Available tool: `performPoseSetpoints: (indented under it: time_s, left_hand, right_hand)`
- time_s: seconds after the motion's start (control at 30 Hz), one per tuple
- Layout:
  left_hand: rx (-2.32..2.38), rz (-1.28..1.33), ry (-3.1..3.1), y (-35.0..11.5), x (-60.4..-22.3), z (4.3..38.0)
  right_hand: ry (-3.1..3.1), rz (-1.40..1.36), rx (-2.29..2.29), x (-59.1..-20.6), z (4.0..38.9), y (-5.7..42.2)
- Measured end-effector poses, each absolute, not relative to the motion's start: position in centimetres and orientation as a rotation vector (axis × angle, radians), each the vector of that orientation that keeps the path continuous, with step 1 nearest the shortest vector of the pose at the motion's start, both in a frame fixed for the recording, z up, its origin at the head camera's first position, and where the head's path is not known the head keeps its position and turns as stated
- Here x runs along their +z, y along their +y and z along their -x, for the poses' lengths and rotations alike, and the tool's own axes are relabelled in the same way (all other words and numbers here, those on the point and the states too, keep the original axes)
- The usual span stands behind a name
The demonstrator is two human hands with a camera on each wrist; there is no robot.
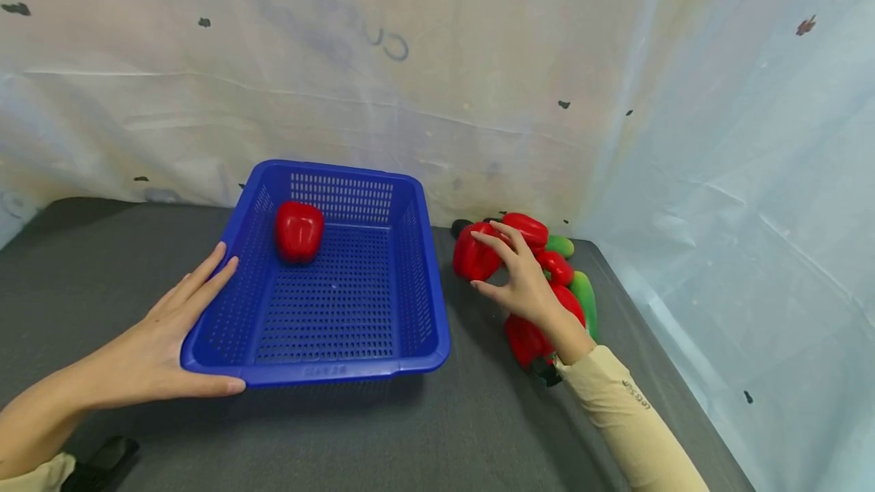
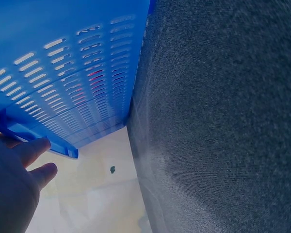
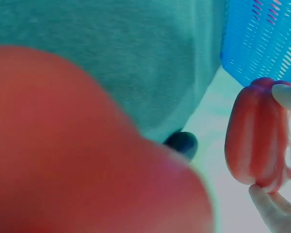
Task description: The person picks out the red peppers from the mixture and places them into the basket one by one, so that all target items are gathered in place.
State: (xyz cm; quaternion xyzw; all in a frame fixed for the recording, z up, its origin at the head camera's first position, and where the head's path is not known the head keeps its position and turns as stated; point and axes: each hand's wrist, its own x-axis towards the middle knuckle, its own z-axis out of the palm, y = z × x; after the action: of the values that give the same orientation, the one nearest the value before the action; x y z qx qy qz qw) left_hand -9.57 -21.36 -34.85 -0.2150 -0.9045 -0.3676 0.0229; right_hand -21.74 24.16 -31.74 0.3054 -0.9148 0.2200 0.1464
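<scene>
My left hand point(image 1: 167, 344) rests with spread fingers against the left side of a blue plastic basket point(image 1: 335, 310), its thumb along the front rim. In the left wrist view, fingertips point(image 2: 44, 170) show beside the basket's perforated wall point(image 2: 63, 73). A red bell pepper point(image 1: 299, 232) lies inside the basket, toward the back left. Right of the basket, my right hand point(image 1: 525, 283) holds another red bell pepper point(image 1: 472, 255). The right wrist view shows thumb and fingers at opposite ends of this pepper point(image 3: 257, 136). A large blurred red shape point(image 3: 87, 160) fills that view's lower left.
Beneath and beside my right forearm lie several more red peppers point(image 1: 525, 340) and green cucumber-like vegetables point(image 1: 585, 298). A dark rounded thing point(image 1: 461, 227) sits behind them. Plastic sheeting point(image 1: 444, 59) walls the back and right of the grey table point(image 1: 328, 439).
</scene>
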Motion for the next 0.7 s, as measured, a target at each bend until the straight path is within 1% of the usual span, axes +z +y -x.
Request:
performPoseSetpoints:
  time_s: [0.7]
  left_hand:
    - [-1.131, 0.659, -2.819, -21.3, -35.0, 9.7]
  right_hand:
    - [-2.481, -1.010, 0.643, -26.4, 24.0, 20.4]
